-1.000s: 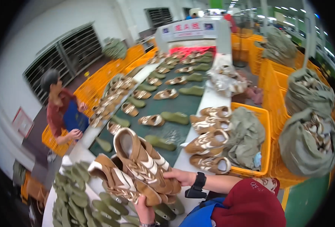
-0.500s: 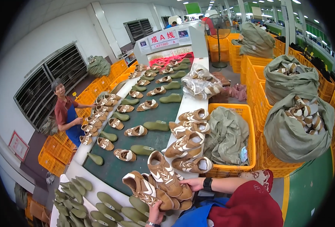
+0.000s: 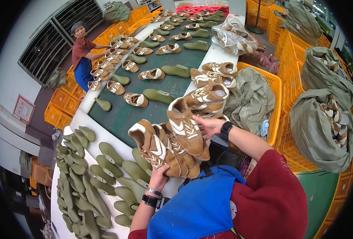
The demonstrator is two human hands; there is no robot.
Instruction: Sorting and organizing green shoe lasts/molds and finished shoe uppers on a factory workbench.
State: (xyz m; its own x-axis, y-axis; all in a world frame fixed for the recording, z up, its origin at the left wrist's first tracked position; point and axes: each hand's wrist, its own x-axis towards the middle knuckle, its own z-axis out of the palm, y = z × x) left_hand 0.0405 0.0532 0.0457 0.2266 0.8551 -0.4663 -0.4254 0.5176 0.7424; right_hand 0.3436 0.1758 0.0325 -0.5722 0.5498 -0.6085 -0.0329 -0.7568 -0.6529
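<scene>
Several brown suede sneakers (image 3: pixel 152 149) with white stripes and laces are bunched between my hands, above the near end of the green belt. My left hand (image 3: pixel 159 178) is closed on the lower left of the bunch, gripping the shoes near their toes. My right hand (image 3: pixel 209 126) grips the side of the right-hand sneaker (image 3: pixel 185 127), its thumb showing along the upper. The fingers of both hands are partly hidden behind the shoes. Beside my right hand, more brown sneakers (image 3: pixel 208 95) are stacked on the white ledge. Green shoe lasts (image 3: pixel 134 171) lie below and left of my left hand.
Sneakers and lasts stand in rows on the green belt (image 3: pixel 116 109). A heap of green lasts (image 3: pixel 81 179) covers the white table at left. At right stand orange crates (image 3: pixel 278 85) and cloth sacks (image 3: pixel 322 123) of shoes. A co-worker (image 3: pixel 83 59) stands across the belt.
The view has tilted down, showing more lasts and my apron. The held sneakers have come closer to my body, and my forearms show more fully. Both hands still grip the sneakers.
</scene>
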